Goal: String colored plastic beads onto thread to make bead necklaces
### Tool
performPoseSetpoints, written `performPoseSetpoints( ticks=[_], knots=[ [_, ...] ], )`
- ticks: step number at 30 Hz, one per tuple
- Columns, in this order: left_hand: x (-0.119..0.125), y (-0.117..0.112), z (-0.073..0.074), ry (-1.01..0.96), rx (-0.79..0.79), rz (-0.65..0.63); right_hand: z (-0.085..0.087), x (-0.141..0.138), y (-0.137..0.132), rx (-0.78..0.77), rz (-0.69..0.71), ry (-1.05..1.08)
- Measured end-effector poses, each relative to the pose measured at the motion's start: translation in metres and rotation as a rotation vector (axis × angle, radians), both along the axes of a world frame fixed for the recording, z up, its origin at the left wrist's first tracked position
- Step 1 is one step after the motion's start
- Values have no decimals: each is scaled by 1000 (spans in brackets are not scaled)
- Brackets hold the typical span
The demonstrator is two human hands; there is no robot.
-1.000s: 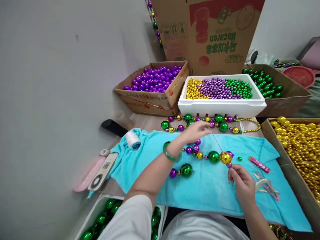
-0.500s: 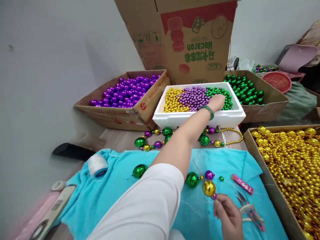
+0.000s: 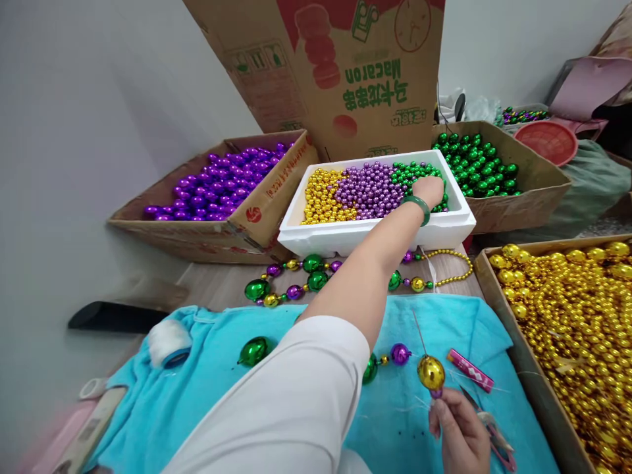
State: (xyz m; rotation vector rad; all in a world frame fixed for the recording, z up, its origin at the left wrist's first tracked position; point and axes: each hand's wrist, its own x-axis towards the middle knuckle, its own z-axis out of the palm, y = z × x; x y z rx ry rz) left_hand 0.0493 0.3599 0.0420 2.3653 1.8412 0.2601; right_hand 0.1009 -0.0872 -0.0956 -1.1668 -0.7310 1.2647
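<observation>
My left hand (image 3: 428, 191), with a green bangle (image 3: 416, 209) at the wrist, reaches into the small green beads (image 3: 413, 172) in a white foam box (image 3: 345, 232). Its fingertips are hidden. At the lower right, my right hand (image 3: 460, 424) is closed in a pinch on a thin needle (image 3: 419, 332) carrying a large gold bead (image 3: 431, 373) and a small purple bead (image 3: 436, 394). The needle points upward. Left of it, a purple bead (image 3: 400, 354) and a partly covered green bead (image 3: 370, 370) lie on a turquoise cloth (image 3: 207, 388).
Cartons of purple beads (image 3: 222, 181), green beads (image 3: 476, 164) and gold bead strings (image 3: 573, 329) surround the foam box. A bead necklace (image 3: 295, 291) lies before it. On the cloth are a thread spool (image 3: 168, 342), a loose green bead (image 3: 254, 351), a pink packet (image 3: 470, 370) and scissors (image 3: 501, 447).
The view has shifted slightly. My left hand has sunk a little deeper among the green beads. My right hand has turned the needle more upright, and the gold bead has moved right.
</observation>
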Motion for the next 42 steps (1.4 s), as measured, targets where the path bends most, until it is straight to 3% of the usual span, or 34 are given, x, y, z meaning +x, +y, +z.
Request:
performPoseSetpoints(
  ticks=[6,8,10,14,17,21,25,32,42],
  knots=[
    [5,-12,3,-91,61,31,4,7,4,71,7,-44],
    [2,-21,12,-251,63,16,12,9,4,88,-5,-64],
    [-8,-43,22,-563,-36,-17,20,11,5,100,-28,-85],
    [-57,-130,31,-1293,-528,-115,35,13,8,135,-40,-155],
    [-109,-210,24,-1628,-750,-51,44,8,11,168,-34,-200],
    [-166,-290,6,-1860,-725,141,49,-9,6,196,42,-253],
    [-200,-337,-6,-1963,-629,273,49,-28,-8,163,126,-315],
    [-228,-380,-14,-2073,-572,306,50,-49,-23,152,255,-427],
    [-230,-393,-23,-2195,-584,323,51,-54,-28,130,272,-442]
  ],
)
